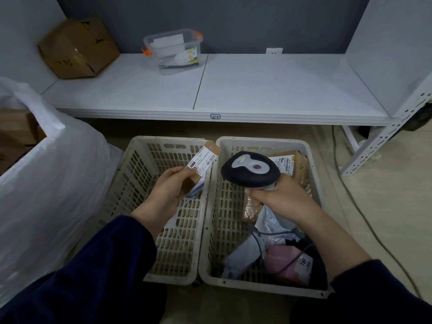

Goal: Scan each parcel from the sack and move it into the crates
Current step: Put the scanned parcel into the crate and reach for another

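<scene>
While my left hand (167,185) grips the small parcel (198,168) above the left crate (140,146) and my right hand (278,197) clasps the scanner (250,170), I judge scanning underway, with dropping it in next.

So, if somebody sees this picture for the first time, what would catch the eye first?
The two hands in the middle: the left hand holds a small brown parcel with its barcode label up, and the right hand grips a dark scanner beside it. Under them stand a left crate and a right crate, side by side; the right one holds several parcels. A big white sack fills the left edge.
</scene>
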